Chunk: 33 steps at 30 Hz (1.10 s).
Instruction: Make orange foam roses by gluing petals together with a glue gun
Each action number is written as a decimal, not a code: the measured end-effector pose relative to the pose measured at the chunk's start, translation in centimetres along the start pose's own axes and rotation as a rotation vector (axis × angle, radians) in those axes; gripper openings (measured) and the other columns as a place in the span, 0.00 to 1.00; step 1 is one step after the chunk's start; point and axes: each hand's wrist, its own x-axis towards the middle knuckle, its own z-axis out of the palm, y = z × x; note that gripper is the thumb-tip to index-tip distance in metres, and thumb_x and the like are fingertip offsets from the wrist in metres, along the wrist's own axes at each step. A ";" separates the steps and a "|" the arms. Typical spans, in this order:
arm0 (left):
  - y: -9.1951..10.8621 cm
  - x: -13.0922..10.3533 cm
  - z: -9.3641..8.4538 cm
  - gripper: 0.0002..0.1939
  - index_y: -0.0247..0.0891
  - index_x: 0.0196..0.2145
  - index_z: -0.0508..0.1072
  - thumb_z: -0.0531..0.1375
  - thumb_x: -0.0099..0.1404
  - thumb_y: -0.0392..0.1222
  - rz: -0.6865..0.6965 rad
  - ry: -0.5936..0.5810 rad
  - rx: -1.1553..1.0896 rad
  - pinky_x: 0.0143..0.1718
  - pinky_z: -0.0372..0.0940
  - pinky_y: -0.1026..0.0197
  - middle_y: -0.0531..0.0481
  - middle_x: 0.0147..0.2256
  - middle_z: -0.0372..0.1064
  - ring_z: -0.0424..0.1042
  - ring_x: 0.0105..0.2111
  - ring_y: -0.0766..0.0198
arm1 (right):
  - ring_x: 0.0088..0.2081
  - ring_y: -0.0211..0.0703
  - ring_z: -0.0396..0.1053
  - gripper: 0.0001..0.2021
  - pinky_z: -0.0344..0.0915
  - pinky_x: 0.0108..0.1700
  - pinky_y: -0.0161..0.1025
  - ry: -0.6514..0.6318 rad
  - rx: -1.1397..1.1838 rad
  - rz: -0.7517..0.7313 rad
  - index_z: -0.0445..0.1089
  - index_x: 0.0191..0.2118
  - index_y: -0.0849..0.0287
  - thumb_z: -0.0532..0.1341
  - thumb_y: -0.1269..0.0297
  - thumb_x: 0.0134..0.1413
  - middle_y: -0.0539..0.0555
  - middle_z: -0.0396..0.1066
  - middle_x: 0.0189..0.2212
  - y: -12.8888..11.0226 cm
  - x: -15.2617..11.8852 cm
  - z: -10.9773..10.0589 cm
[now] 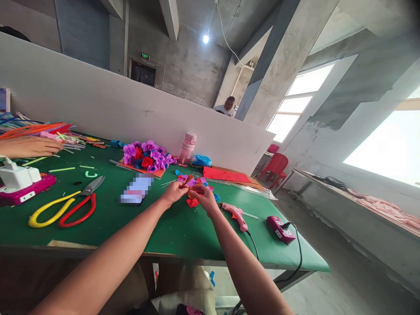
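Forearms, left hand pinching orange-brown piece, right hand beside it, grip unclear

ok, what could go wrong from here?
Burn: the pink glue gun lies beside the right forearm; if hot, which I can't tell, a small arm shift might touch it.
Snag: its black cord runs toward the table's front edge near that forearm, so a sweep could drag it.
Slip: the small brown piece at the left hand's fingers could drop.
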 end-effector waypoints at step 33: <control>0.5 0.7 -1.3 0.17 0.37 0.25 0.66 0.64 0.47 0.54 -0.015 0.165 -0.261 0.14 0.42 0.66 0.63 0.14 0.49 0.44 0.13 0.75 | 0.27 0.41 0.67 0.02 0.60 0.33 0.36 -0.144 -0.558 -0.096 0.73 0.25 0.58 0.64 0.68 0.44 0.50 0.72 0.22 0.1 -4.3 -3.3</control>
